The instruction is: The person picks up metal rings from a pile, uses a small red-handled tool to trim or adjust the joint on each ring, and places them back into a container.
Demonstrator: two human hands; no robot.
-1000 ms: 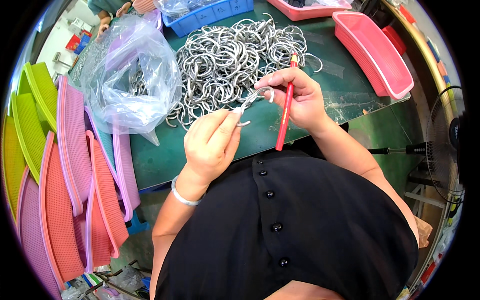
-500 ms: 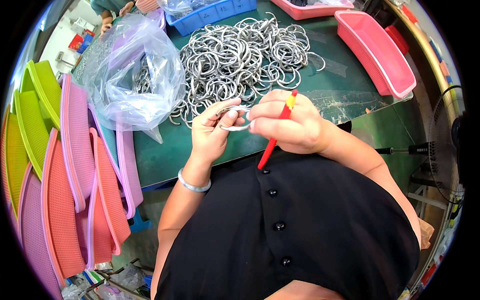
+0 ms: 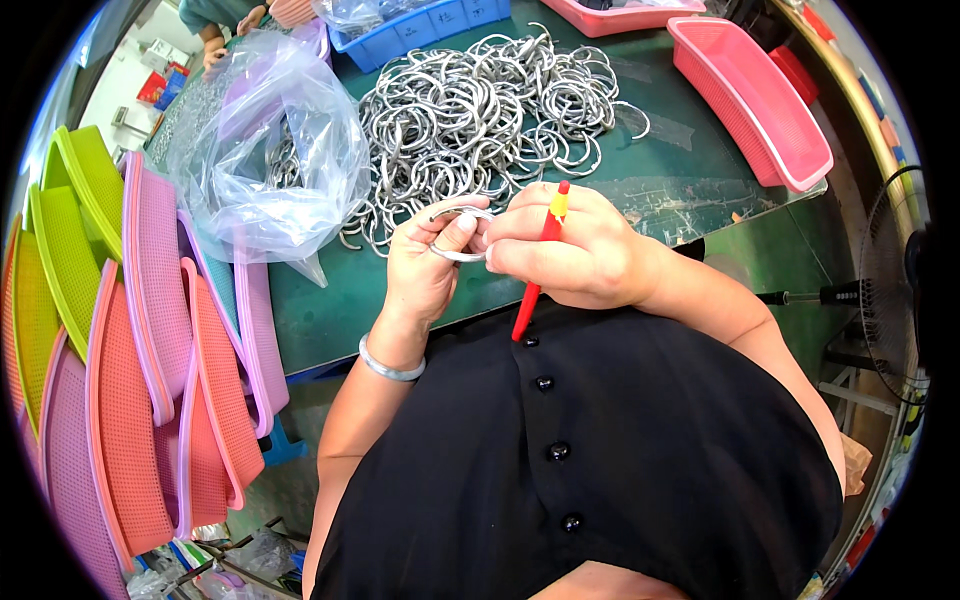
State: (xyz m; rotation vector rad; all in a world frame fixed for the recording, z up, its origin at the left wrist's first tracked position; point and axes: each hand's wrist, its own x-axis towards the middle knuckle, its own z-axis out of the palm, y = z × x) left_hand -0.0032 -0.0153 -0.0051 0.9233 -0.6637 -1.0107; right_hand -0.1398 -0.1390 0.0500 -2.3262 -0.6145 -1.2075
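Note:
Close in front of my body, a curved silver metal ring [image 3: 460, 257] with a gap in it is held between the thumb and fingers of my left hand [image 3: 425, 258]. My right hand [image 3: 572, 245] pinches the ring's right side with its fingertips. That same hand also grips a slim red pen-like stick [image 3: 530, 298] with a yellow band, which slants down toward my black shirt. Part of the ring is hidden behind my fingers. Just beyond my hands, a large tangled pile of similar rings [image 3: 440, 115] covers the green table [image 3: 650, 210].
A clear plastic bag [image 3: 270, 150] with rings in it lies left of the pile. Coloured plastic baskets [image 3: 130, 400] are stacked along the left. Beyond are a blue crate [image 3: 425, 30] and a pink basket [image 3: 750, 100]. A fan [image 3: 890, 290] stands at right; another person's hand [image 3: 212, 52] shows far left.
My right hand has shifted slightly left with the red stick, which now stands a little more upright. The ring has moved slightly left and turned a little in my fingers.

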